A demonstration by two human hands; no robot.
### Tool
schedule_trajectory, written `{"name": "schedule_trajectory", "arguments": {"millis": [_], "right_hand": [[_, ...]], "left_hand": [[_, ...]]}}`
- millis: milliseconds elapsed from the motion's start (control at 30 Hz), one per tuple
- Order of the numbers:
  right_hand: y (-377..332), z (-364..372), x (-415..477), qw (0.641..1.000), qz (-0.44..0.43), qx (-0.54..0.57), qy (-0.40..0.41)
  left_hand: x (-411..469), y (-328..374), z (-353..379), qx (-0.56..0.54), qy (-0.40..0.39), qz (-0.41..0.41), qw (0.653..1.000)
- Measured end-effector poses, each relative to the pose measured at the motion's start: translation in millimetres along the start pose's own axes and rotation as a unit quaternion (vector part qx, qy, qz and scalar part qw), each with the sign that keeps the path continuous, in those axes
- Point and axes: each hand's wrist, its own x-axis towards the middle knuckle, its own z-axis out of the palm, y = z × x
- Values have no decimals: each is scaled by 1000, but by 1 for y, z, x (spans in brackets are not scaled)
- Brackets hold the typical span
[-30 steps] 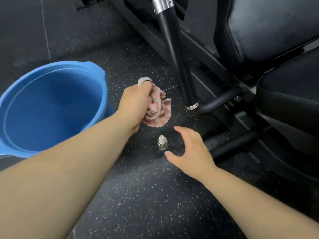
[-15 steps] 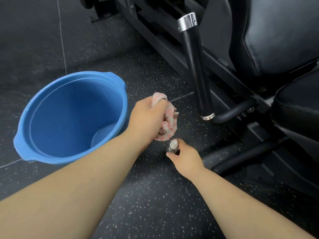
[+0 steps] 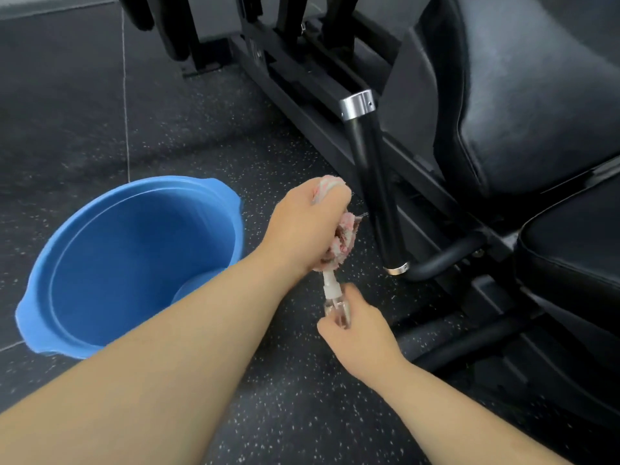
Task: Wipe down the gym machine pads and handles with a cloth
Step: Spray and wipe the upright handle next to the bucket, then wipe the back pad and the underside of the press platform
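Observation:
My left hand (image 3: pixel 303 226) is shut on a bunched pink and white cloth (image 3: pixel 342 245), held above the floor. Just below it my right hand (image 3: pixel 357 328) grips a small clear spray bottle (image 3: pixel 333 298), its white nozzle pointing up at the cloth's lower end. To the right of the cloth stands the machine's black handle (image 3: pixel 375 189) with silver end caps. The black back pad (image 3: pixel 536 92) fills the upper right and the seat pad (image 3: pixel 577 250) lies at the right edge.
A blue bucket (image 3: pixel 67 263) stands on the speckled rubber floor at the left, close to my left forearm. The machine's black frame rails (image 3: pixel 302 78) run from the top centre down to the right. A low black bar (image 3: pixel 469 344) lies near my right wrist.
My right hand reached the spray bottle on the floor, closed on it and lifted it up to the cloth. My left hand kept the cloth. The view tilted upward.

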Motion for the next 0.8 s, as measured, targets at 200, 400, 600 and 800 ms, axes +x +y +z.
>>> {"name": "schedule_trajectory", "arguments": {"millis": [200, 400, 600, 800], "right_hand": [[-38, -18, -53, 994, 7, -3, -109], [-95, -58, -91, 993, 2, 56, -100], [-155, -114, -97, 995, -19, 90, -37], [-204, -175, -102, 992, -52, 119, -1]], "left_hand": [[3, 50, -29, 95, 88, -1, 992], [-14, 94, -64, 98, 92, -60, 989], [-43, 150, -73, 77, 103, -63, 990], [-49, 204, -72, 46, 144, -60, 987]]}}
